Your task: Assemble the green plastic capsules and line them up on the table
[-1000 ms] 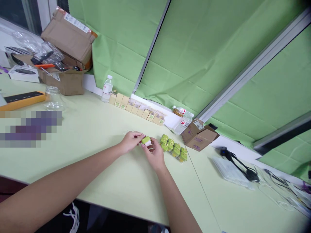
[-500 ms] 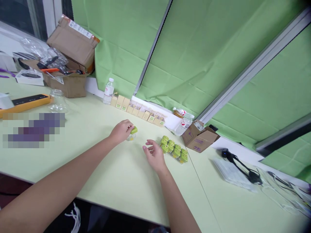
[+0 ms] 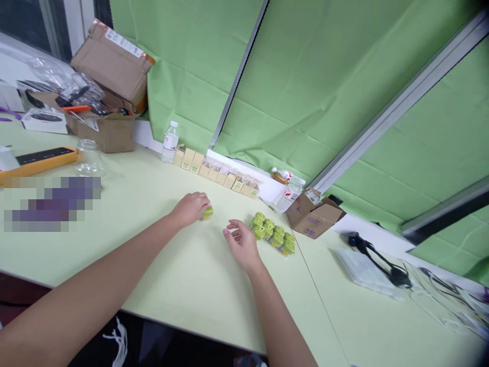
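On the table, left of centre, my left hand (image 3: pixel 191 208) has its fingers closed on the top of a small clear container with a green lid (image 3: pixel 208 212). The fingers cover part of the lid, and the container's body is mostly hidden. My right hand (image 3: pixel 242 242) is open, thumb and fingers apart and slightly curled, with nothing in it. Just right of it stand several similar green-lidded containers (image 3: pixel 278 236) in a tight group, each with a loop on top.
Several small tan boxes (image 3: pixel 219 173) line the back edge beside an upright water bottle (image 3: pixel 170 142). Bottles (image 3: pixel 287 198) and a cardboard box (image 3: pixel 313 216) stand behind the containers. Left are a glass jar (image 3: pixel 88 158) and a yellow power strip (image 3: pixel 46 162); right, a black headset (image 3: pixel 378 261).
My left hand has moved slightly down, and the green lid, tilted above the clear body before, now sits lower and flatter on it. My right hand has hardly moved.
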Motion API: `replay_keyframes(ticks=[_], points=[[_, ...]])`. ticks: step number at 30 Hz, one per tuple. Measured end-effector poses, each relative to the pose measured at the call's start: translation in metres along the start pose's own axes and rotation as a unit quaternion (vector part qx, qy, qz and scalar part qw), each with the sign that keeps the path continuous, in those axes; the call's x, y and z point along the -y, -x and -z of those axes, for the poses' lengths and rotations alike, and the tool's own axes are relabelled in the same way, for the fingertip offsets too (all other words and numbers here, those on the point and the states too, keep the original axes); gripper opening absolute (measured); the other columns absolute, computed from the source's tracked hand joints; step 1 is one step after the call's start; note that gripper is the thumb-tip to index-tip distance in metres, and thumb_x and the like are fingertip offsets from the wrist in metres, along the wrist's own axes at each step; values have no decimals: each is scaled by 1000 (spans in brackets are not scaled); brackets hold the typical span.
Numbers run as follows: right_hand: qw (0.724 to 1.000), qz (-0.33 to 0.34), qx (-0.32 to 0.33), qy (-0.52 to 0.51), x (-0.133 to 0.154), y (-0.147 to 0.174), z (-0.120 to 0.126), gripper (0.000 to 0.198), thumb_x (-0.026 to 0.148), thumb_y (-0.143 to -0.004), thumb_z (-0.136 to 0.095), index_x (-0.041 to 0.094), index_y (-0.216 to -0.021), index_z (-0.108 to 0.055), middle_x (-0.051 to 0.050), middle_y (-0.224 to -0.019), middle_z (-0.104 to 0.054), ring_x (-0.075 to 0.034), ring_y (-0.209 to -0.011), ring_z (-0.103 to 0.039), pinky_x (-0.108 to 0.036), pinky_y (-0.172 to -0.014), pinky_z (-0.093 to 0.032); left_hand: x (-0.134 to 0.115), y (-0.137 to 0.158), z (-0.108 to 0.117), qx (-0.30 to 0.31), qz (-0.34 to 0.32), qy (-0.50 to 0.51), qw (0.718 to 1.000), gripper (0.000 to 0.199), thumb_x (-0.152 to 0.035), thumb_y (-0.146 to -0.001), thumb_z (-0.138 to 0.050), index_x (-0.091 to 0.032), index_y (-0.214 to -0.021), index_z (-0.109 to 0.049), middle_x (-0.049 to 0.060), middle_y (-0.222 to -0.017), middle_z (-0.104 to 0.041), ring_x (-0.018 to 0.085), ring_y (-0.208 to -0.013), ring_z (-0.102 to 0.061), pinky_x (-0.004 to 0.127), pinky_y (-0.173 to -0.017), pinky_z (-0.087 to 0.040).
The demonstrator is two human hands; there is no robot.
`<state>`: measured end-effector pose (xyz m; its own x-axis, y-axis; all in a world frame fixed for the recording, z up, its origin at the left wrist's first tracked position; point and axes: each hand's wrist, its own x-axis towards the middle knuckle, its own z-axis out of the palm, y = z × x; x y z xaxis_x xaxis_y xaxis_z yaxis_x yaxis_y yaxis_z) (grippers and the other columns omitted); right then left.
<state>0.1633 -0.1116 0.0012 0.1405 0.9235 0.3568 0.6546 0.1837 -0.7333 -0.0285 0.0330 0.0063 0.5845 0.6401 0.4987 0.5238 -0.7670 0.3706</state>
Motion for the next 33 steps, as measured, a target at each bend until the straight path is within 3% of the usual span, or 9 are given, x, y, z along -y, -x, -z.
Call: replay_keyframes(ticks=[10, 13, 18, 21, 24, 29, 31, 33], points=[[1000, 1, 13, 7, 4, 1, 1, 31, 40, -88, -58, 19, -111, -63, -6, -98, -70, -13, -65, -62, -26, -58, -51, 2, 2, -9, 9, 53, 47, 997, 31, -33, -92, -44, -24, -92, -73, 5, -103, -70, 21, -93, -64, 30, -80, -45], [1000, 6, 4, 0, 3, 1, 3, 31, 42, -88, -58, 20, -110, -63, -6, -96, -70, -13, -64, -61, -26, -57, -51, 10, 1, -3, -1, 75, 13, 997, 34, -33, -94, -42, -26, -89, -74, 3, -102, -73, 20, -92, -65, 29, -77, -45], [999, 10, -30, -7, -1, -2, 6, 33, 44, -88, -59, 19, -109, -63, -7, -93, -70, -13, -63, -61, -26, -59, -52, 54, 3, 29, -135, 210, -54, 967, 35, -31, -94, -40, -22, -99, -73, 8, -112, -71, 24, -99, -64, 34, -85, -47], [999, 13, -32, -2, -2, -3, 7, 33, 44, -88, -58, 19, -109, -63, -6, -92, -70, -13, -62, -60, -26, -58, -51, 85, 9, 40, -161, 264, -68, 949, 35, -27, -92, -41, -15, -98, -73, 14, -112, -69, 28, -99, -63, 39, -86, -47], [1000, 14, -26, 2, -1, -2, 7, 32, 44, -89, -57, 19, -108, -63, -6, -91, -70, -13, -60, -60, -26, -57, -50, 101, 14, 39, -163, 312, -70, 933, 33, -26, -91, -43, -15, -101, -73, 14, -111, -69, 28, -102, -63, 37, -88, -47], [999, 16, -33, 2, 0, -2, 7, 32, 43, -89, -58, 19, -108, -64, -6, -91, -70, -13, -61, -61, -27, -59, -51, 92, 14, 37, -227, 327, -57, 915, 42, -33, -91, -47, -19, -130, -56, 11, -126, -64, 28, -104, -62, 36, -84, -48], [999, 13, -52, 7, 0, -3, 7, 31, 43, -89, -57, 19, -108, -64, -7, -90, -70, -14, -62, -62, -28, -59, -52, 83, 11, 38, -228, 311, -56, 921, 40, -36, -93, -45, -21, -127, -57, 10, -116, -68, 27, -100, -63, 35, -82, -48], [994, 12, -103, 28, -1, -4, 10, 29, 41, -89, -56, 19, -107, -64, -7, -90, -69, -16, -65, -62, -29, -60, -53, 76, 8, 36, -179, 299, -57, 936, 34, -37, -94, -43, -22, -115, -64, 9, -104, -71, 27, -96, -64, 35, -81, -47]])
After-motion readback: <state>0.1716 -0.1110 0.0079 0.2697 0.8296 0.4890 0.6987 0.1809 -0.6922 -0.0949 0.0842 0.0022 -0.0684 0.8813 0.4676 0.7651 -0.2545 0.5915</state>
